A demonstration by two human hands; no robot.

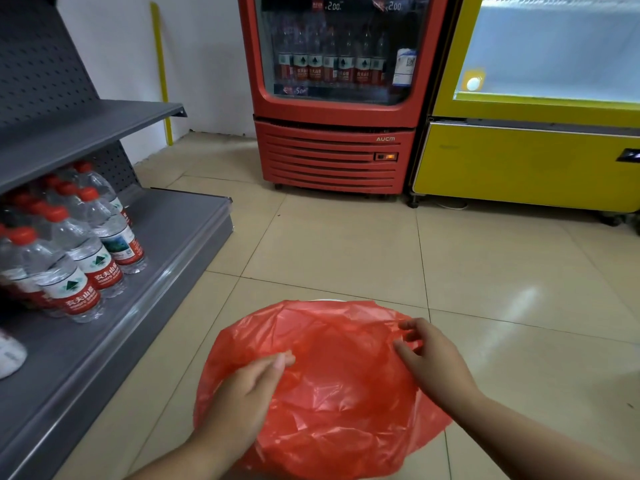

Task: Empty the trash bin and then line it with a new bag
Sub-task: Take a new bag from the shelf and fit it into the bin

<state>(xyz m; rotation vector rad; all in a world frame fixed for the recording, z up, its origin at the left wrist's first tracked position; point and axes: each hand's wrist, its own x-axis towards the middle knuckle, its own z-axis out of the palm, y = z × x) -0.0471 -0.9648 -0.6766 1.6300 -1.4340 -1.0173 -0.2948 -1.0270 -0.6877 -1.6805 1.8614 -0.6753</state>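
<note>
Both hands work a red bag (332, 375) over the floor (502, 289). The left hand (242, 400) pinches its film. The right hand (433, 358) rests on it, fingers spread.

The bag (322, 375) under my hands is translucent red. At nine o'clock, clear bottles (86, 251) with red caps and red-and-white labels sit on grey shelving (166, 258). At twelve stands a red cooler (334, 133), at two a yellow one (526, 161). Floor tiles (346, 244) are beige.
</note>
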